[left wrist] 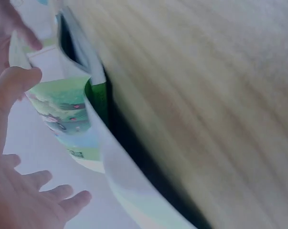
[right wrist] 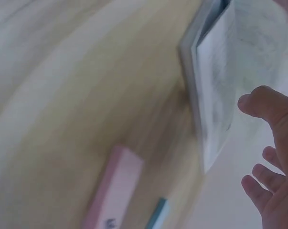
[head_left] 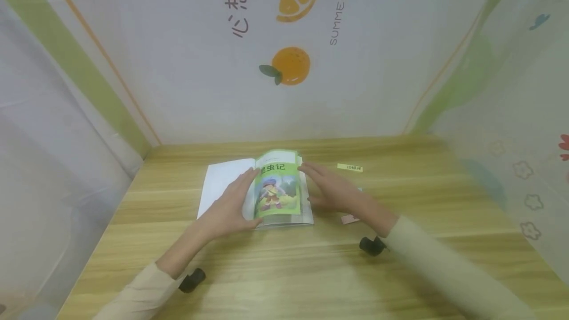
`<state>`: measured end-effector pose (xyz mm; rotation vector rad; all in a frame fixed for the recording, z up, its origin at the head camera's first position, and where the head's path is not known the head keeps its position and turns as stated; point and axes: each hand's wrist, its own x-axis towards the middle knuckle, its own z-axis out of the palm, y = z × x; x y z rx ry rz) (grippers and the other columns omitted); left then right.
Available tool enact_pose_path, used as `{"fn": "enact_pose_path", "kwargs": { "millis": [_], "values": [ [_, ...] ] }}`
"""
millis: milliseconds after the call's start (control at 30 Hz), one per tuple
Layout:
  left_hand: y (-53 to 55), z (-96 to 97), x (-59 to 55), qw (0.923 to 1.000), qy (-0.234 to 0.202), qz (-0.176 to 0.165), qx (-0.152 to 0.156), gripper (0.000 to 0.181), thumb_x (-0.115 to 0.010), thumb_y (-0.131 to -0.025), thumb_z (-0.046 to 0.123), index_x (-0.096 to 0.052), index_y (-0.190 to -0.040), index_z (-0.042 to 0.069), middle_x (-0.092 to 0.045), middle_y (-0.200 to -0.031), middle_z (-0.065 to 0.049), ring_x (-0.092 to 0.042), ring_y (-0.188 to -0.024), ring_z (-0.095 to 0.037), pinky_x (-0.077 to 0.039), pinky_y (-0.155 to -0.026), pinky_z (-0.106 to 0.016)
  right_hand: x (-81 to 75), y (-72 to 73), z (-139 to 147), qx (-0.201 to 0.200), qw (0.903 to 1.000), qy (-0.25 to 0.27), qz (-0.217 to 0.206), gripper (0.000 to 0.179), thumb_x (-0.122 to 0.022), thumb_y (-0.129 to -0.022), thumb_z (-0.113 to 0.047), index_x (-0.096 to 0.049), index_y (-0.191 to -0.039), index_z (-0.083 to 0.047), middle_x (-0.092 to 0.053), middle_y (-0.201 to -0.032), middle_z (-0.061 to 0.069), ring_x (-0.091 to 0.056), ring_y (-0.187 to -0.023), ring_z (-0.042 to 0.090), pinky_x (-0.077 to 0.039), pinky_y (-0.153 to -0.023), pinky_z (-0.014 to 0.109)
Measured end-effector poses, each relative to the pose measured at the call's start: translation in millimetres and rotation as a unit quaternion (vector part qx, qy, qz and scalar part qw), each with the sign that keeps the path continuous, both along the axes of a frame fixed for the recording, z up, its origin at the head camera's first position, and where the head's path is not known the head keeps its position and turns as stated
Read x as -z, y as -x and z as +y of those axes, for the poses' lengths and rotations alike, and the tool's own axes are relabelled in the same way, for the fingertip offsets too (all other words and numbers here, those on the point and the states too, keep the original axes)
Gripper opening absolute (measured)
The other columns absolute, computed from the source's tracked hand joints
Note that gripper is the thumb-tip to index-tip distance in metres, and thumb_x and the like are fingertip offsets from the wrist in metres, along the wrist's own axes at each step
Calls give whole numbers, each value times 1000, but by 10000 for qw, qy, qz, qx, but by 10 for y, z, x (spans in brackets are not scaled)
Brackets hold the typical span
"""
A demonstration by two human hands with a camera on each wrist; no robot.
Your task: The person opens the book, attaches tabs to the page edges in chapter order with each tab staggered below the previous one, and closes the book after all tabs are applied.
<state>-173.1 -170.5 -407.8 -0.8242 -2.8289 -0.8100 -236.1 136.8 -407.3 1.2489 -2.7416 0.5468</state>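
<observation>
An open book (head_left: 226,181) lies on the wooden table, its left side blank white. Over its right side stands a raised, curved green illustrated page (head_left: 277,194) with a cartoon figure and dark lettering. My left hand (head_left: 228,206) reaches over the middle of the book, fingertips by the green page's left edge and thumb near its bottom. At the right edge of the book is my right hand (head_left: 331,189), fingertips close to the page's upper right corner. Both wrist views show spread fingers, with the left thumb (left wrist: 26,78) overlapping the page and the right thumb (right wrist: 253,102) beside the book's edge.
Right of the book lie a yellow strip with handwriting (head_left: 349,167) and a pink strip (head_left: 349,219). A small blue strip (right wrist: 157,214) is close to the pink one. Printed curtains (head_left: 200,88) enclose the wooden table (head_left: 275,275) at the back and sides.
</observation>
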Motion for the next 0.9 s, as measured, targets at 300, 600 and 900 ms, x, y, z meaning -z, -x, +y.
{"fn": "enact_pose_path", "kwargs": {
  "millis": [300, 600, 900],
  "values": [
    [14, -206, -226, 9954, -558, 766, -114, 120, -89, -71, 15, -11, -162, 5, -19, -164, -21, -16, -150, -40, -20, -116, -62, 138, -9, 142, 5, 10000, -38, -90, 76, -80, -88, -19, -42, -152, -2, -44, -152, 17, -42, -139, 32, -36, -113, 46],
    [35, -495, -282, 9901, -167, 1269, -575, 113, -89, -68, 1, -21, -159, 2, -21, -159, -31, -19, -144, -53, -20, -114, -68, 210, 4, 142, -38, 9986, -235, -462, 58, -75, -91, -15, -50, -142, -5, -49, -148, 13, -47, -134, 26, -39, -111, 39],
    [-17, -427, -7, 9881, 1237, 618, -679, 72, -77, -87, 13, -44, -149, -1, -30, -155, -34, -22, -140, -61, -17, -108, -77, 227, -54, 27, -191, 9966, -271, -753, 57, -69, -95, -14, -48, -147, -2, -47, -152, 15, -38, -143, 30, -30, -117, 44]
  ]
}}
